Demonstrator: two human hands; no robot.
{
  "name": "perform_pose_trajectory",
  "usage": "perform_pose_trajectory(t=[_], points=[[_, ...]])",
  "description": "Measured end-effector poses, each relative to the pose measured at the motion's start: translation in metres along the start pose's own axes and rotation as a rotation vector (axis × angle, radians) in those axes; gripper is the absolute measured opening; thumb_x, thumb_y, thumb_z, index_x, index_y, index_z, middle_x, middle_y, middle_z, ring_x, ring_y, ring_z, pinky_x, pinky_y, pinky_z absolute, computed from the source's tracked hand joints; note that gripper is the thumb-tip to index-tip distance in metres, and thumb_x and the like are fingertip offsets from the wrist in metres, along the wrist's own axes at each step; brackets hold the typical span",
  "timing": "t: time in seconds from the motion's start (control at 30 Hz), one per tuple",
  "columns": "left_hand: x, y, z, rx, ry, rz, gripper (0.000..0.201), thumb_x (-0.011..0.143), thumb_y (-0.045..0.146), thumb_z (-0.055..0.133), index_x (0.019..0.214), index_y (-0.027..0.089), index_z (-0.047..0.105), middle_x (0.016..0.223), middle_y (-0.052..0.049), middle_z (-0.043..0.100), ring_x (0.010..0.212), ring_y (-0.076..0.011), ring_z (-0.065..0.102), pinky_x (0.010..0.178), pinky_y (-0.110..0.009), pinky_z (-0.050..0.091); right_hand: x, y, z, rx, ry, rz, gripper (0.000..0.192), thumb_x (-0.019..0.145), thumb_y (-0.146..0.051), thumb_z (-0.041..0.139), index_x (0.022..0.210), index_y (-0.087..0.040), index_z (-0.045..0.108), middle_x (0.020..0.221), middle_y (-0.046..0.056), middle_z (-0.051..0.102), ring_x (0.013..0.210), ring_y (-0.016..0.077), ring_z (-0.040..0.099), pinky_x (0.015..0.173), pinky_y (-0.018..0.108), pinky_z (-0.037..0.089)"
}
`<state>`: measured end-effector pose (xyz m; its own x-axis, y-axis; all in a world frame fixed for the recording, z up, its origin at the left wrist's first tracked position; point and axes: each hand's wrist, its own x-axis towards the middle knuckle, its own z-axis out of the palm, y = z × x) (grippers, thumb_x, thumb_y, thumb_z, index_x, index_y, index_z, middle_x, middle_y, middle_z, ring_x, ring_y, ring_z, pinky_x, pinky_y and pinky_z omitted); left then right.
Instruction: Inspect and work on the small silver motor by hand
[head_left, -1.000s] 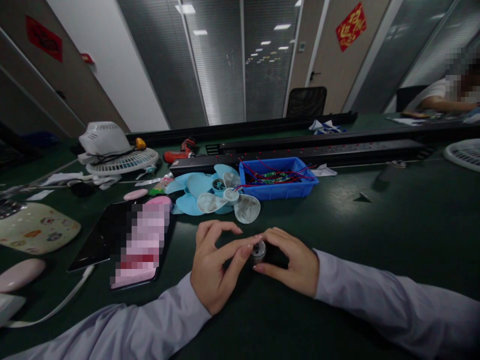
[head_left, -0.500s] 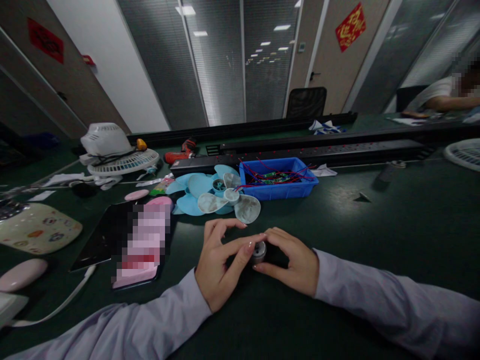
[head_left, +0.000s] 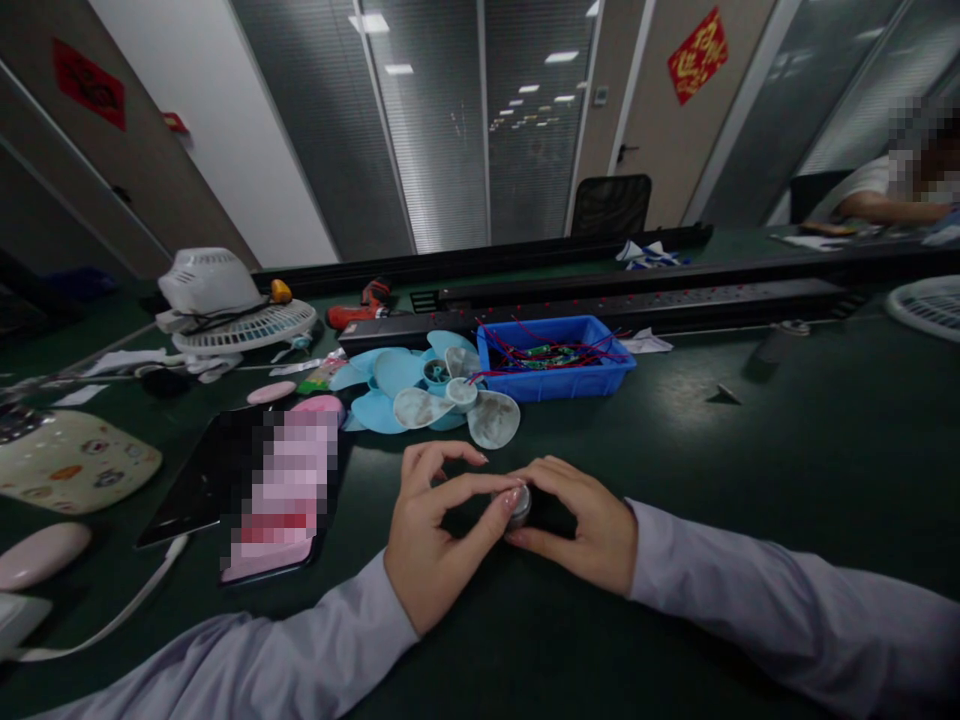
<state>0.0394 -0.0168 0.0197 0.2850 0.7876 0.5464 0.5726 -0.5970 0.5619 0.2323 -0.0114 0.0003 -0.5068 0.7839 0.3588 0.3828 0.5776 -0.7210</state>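
A: Head view first. What containers are on the bench?

B: One blue bin, in the middle, beyond the hands. It holds a tangle of red wires and some small green circuit boards; I can't count the boards. Several wires spill over its left rim.

A: And what sits beside it?

B: Fan blades just left of the bin, overlapping: two light blue propellers and one whitish one on top, as far as I can tell.

A: The hands?

B: Both are at the near centre, resting on the green table. The left hand has thumb and forefinger pinched on a small grey cylindrical part, the other fingers arched above it. The right hand cups the same part from the right, fingers curled around it and fingertips touching it. The part sits between the two hands, just above the table or on it; I can't tell which.

A: Anything else to count?

B: One white fan lying at far left, one red drill behind the blades, one phone left of the hands lying on one dark tablet, and two pink oval pieces near the tablet's far edge. Another person sits far right.
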Motion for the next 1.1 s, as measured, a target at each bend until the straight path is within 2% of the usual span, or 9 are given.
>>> perform_pose_trajectory(t=[0.23, 0.33, 0.43, 0.5, 0.6, 0.67, 0.73, 0.9, 1.1], points=[[0.002, 0.004, 0.000, -0.008, 0.002, -0.010, 0.013, 0.083, 0.024, 0.064, 0.092, 0.031, 0.071, 0.094, -0.002, 0.059, 0.096, -0.0217, 0.048, 0.077, -0.036, 0.041, 0.000, -0.001, 0.000, -0.009, 0.006, 0.003, 0.029, 0.079, -0.029, 0.069, 0.104, -0.018, 0.059, 0.093, 0.005, 0.063, 0.086, 0.0206, 0.056, 0.076, 0.035, 0.044], [0.005, 0.005, -0.007, -0.008, 0.071, 0.004, 0.013, 0.085, 0.023, 0.062, 0.092, 0.030, 0.070, 0.092, -0.002, 0.059, 0.096, -0.0207, 0.049, 0.082, -0.037, 0.041, 0.000, -0.003, -0.001, -0.028, 0.005, 0.019, 0.029, 0.079, -0.031, 0.068, 0.103, -0.018, 0.059, 0.092, 0.005, 0.063, 0.085, 0.0205, 0.056, 0.076, 0.035, 0.045], [0.000, -0.003, -0.020, 0.021, 0.113, -0.003, 0.015, 0.086, 0.023, 0.061, 0.096, 0.031, 0.069, 0.093, -0.001, 0.058, 0.095, -0.0195, 0.050, 0.083, -0.036, 0.040, 0.000, -0.005, -0.003, -0.029, -0.014, 0.048, 0.032, 0.078, -0.030, 0.069, 0.106, -0.018, 0.059, 0.095, 0.006, 0.064, 0.088, 0.0207, 0.056, 0.078, 0.036, 0.045], [-0.009, -0.015, -0.030, 0.060, 0.068, -0.029, 0.016, 0.085, 0.026, 0.061, 0.098, 0.033, 0.068, 0.094, 0.000, 0.058, 0.096, -0.0199, 0.050, 0.083, -0.037, 0.041, 0.001, -0.006, -0.003, -0.024, -0.027, 0.061, 0.034, 0.078, -0.029, 0.070, 0.107, -0.017, 0.059, 0.096, 0.006, 0.064, 0.089, 0.0210, 0.056, 0.079, 0.036, 0.045], [-0.028, -0.035, -0.041, 0.120, -0.086, -0.075, 0.016, 0.084, 0.032, 0.063, 0.098, 0.036, 0.069, 0.093, -0.001, 0.059, 0.093, -0.0205, 0.051, 0.079, -0.036, 0.044, 0.001, -0.006, -0.003, -0.017, -0.028, 0.064, 0.033, 0.078, -0.029, 0.070, 0.107, -0.018, 0.059, 0.096, 0.006, 0.064, 0.089, 0.0213, 0.056, 0.079, 0.037, 0.045], [-0.038, -0.043, -0.045, 0.151, -0.189, -0.058, 0.015, 0.082, 0.035, 0.065, 0.096, 0.038, 0.071, 0.092, -0.001, 0.060, 0.091, -0.0207, 0.052, 0.076, -0.035, 0.047, 0.001, -0.006, -0.003, -0.017, -0.018, 0.062, 0.032, 0.078, -0.028, 0.070, 0.107, -0.018, 0.059, 0.096, 0.006, 0.064, 0.089, 0.0213, 0.056, 0.079, 0.037, 0.045], [-0.044, -0.046, -0.047, 0.175, -0.242, -0.027, 0.015, 0.081, 0.036, 0.065, 0.095, 0.039, 0.071, 0.092, -0.001, 0.062, 0.091, -0.0212, 0.053, 0.074, -0.034, 0.050, 0.000, -0.006, -0.002, -0.017, -0.011, 0.062, 0.031, 0.078, -0.028, 0.069, 0.106, -0.018, 0.059, 0.096, 0.006, 0.064, 0.089, 0.0214, 0.056, 0.079, 0.037, 0.045], [-0.044, -0.045, -0.047, 0.221, -0.249, -0.032, 0.028, 0.076, 0.044, 0.069, 0.104, 0.039, 0.069, 0.093, -0.003, 0.063, 0.089, -0.0220, 0.054, 0.072, -0.036, 0.053, 0.000, -0.006, -0.002, -0.013, -0.012, 0.065, 0.031, 0.078, -0.028, 0.069, 0.107, -0.019, 0.059, 0.096, 0.006, 0.064, 0.089, 0.0215, 0.056, 0.079, 0.037, 0.045], [-0.037, -0.037, -0.042, 0.219, -0.242, 0.004, 0.013, 0.079, 0.037, 0.068, 0.090, 0.036, 0.073, 0.084, -0.002, 0.062, 0.083, -0.0204, 0.054, 0.067, -0.032, 0.052, 0.000, -0.005, -0.002, -0.018, -0.017, 0.061, 0.032, 0.079, -0.030, 0.068, 0.107, -0.019, 0.059, 0.097, 0.006, 0.064, 0.090, 0.0215, 0.056, 0.080, 0.037, 0.045]])
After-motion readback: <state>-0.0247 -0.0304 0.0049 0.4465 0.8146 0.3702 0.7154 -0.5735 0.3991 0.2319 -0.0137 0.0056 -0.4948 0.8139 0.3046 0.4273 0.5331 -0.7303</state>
